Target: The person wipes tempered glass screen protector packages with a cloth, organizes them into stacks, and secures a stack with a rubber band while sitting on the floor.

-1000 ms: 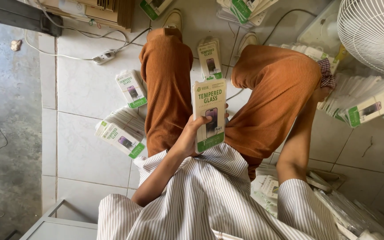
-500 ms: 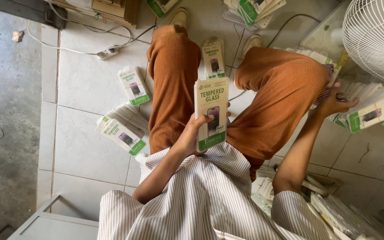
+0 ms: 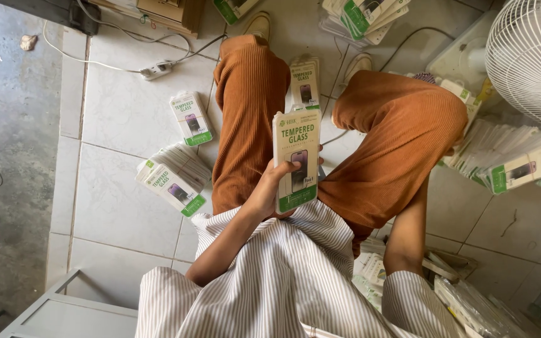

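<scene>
Right hand now hidden behind knee, grip unclear; left hand (image 3: 269, 191) clasps packet (image 3: 296, 159) upright.

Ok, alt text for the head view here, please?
Seen from above, a seated person's left hand holds up a flat green-and-white packet over their lap. The right arm reaches behind the right knee, hand hidden. More packets lie on the tiled floor, with a fan at right.

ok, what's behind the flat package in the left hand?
Behind the flat cream-and-green cardboard package in the left hand: the rust-orange ribbed trousers, white floor tiles and a similar package between the legs. Whatever lies directly behind it is covered.
</scene>
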